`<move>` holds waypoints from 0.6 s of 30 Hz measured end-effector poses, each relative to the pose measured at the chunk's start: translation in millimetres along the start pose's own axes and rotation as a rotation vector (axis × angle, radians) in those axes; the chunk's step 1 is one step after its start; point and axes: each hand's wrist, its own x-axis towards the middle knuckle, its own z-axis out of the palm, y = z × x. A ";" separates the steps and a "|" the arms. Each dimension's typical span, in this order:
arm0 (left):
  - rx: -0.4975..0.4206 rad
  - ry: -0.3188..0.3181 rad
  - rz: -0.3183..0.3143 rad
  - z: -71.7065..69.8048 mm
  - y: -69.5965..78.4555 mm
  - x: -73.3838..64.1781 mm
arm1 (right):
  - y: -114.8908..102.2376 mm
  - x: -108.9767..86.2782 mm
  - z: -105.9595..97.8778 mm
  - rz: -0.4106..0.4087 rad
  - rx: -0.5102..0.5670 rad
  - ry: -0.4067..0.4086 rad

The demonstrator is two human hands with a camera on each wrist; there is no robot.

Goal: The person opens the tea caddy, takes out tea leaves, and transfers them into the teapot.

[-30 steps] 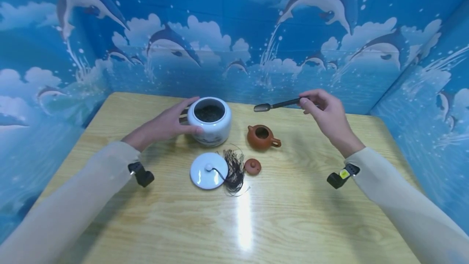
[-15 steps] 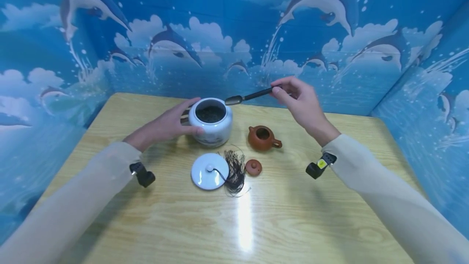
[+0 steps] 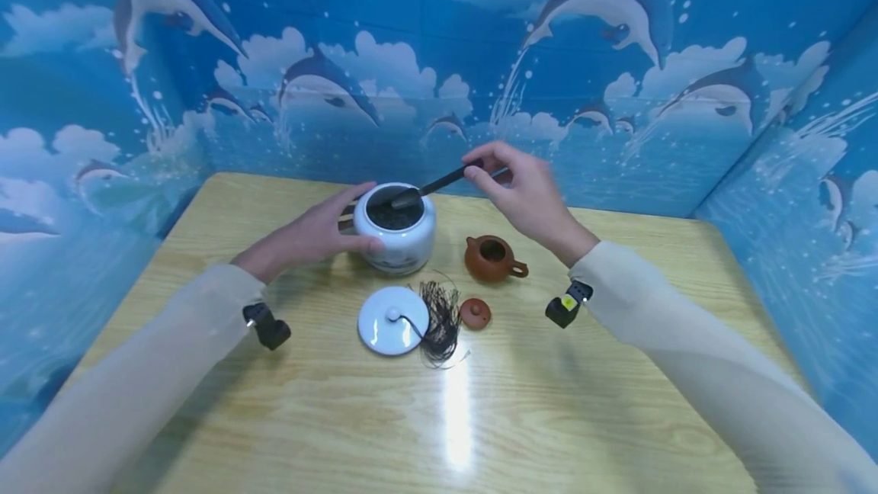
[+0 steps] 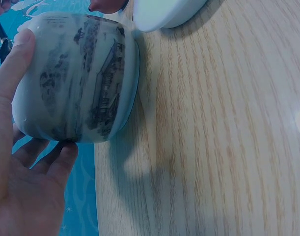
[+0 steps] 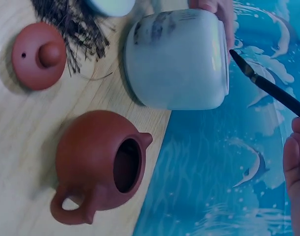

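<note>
My left hand (image 3: 312, 229) grips the left side of a white porcelain jar (image 3: 405, 250), its thumb on the near wall. Dark tea leaves (image 3: 391, 218) show inside the open mouth, and a grey landscape print (image 4: 103, 78) runs round the jar's wall. Between thumb and fingers my right hand (image 3: 524, 193) pinches the black handle of a tea scoop (image 3: 442, 182). The scoop tilts down over the jar's mouth with its dark bowl at the opening; whether it touches the leaves I cannot tell. To the right sits a lidless clay teapot (image 3: 488, 265), spout toward the jar.
In front of the jar lies its white lid (image 3: 384, 334) with a dark stringy tassel (image 3: 440, 322) on the knob. The small clay teapot lid (image 3: 475, 314) lies beside the tassel. A dolphin-print curtain (image 3: 411, 128) borders the wooden table (image 3: 329, 418) at the back and sides.
My right hand has carried the scoop leftward from above the teapot's right side to the jar, lowering its bowl to the mouth. The left hand and jar stay put.
</note>
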 end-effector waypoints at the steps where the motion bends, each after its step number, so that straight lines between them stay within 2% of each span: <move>1: 0.000 0.001 0.001 0.0 0.1 0.1 | -0.8 0.9 1.7 -0.023 -0.021 -0.004; 12: -0.006 0.005 0.001 0.8 -1.0 1.8 | -12.0 7.7 14.1 -0.313 -0.304 -0.068; 18: 0.009 0.008 0.001 1.0 -1.4 2.2 | -13.0 9.8 19.2 -0.370 -0.414 -0.154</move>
